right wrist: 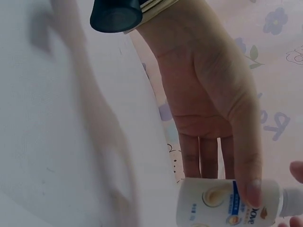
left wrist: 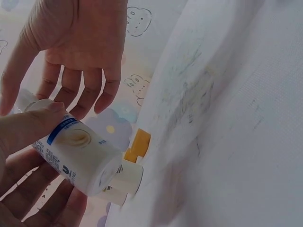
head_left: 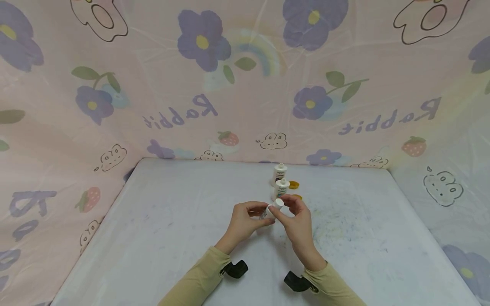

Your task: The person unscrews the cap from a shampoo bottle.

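Observation:
A small white Dove bottle (head_left: pixel 267 213), with a blue band on its label, is held tilted above the table. My left hand (head_left: pixel 242 222) grips its body; the thumb (left wrist: pixel 33 126) lies along the front and the other fingers are behind. At the white cap (head_left: pixel 279 203) is my right hand (head_left: pixel 299 222), thumb and fingertips on either side of it. In the right wrist view my left hand (right wrist: pixel 208 99) comes down from above with its thumb on the label, while only right fingertips (right wrist: pixel 297 171) show at the edge. The right palm shows in the left wrist view.
Just beyond my hands stand two white bottles (head_left: pixel 280 190) (head_left: pixel 280 173), one behind the other. Beside them lie yellow cap-like pieces (head_left: pixel 293 185). The white table (head_left: pixel 172 199) has dark smudges at right. A printed sheet (head_left: pixel 249 97) hangs behind and along both sides.

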Motion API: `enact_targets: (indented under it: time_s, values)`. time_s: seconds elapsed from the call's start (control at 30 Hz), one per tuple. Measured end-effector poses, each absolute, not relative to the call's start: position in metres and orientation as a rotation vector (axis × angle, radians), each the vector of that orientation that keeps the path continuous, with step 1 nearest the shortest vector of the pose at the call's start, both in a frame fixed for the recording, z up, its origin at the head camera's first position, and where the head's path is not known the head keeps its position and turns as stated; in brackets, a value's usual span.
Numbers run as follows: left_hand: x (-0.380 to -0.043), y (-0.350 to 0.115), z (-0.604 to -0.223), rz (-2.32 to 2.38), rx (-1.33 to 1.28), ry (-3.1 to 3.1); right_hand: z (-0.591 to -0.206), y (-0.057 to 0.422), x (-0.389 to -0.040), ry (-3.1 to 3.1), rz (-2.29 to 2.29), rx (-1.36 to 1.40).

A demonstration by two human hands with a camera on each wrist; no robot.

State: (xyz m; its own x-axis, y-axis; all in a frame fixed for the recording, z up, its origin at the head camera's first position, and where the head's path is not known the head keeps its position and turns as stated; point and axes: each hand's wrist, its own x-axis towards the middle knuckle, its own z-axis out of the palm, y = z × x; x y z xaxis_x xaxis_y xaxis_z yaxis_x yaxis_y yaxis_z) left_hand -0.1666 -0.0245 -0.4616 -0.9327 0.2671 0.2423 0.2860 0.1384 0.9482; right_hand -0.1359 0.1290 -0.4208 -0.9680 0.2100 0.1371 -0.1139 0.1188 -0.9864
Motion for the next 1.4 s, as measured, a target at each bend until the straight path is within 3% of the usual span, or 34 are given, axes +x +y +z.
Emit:
enact_targets:
  time_s: [0.23,1.1,1.4]
  values:
    - [-0.155,-0.025,-0.436,-1.987,-0.589,-2.348,-0.418,0.125,-0.134,-2.090,1.956,-0.160]
    - [-0.155,-0.026,-0.438,-2.025,-0.565,-2.346,-0.417,0.123,-0.134,-2.123,1.929,-0.170]
    - [-0.155,-0.026,-0.439,-2.021,-0.556,-2.345,-0.447,0.133,-0.147,-2.120,1.950,-0.150]
